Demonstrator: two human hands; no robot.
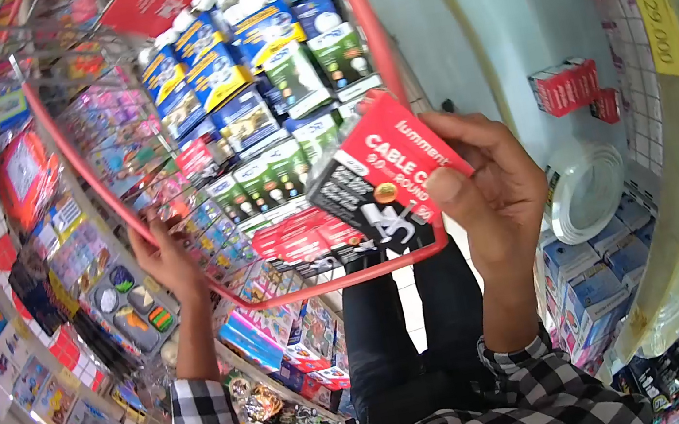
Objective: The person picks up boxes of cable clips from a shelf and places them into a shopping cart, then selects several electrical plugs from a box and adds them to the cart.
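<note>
Red-and-black packet [382, 173], pinched in the right hand [498, 190], sat nearest my camera, its print sloping down rightward, over the near right corner of the cart [336, 283]. I saw the left hand [173, 262], farther off, grasping the cart's left rim.
</note>
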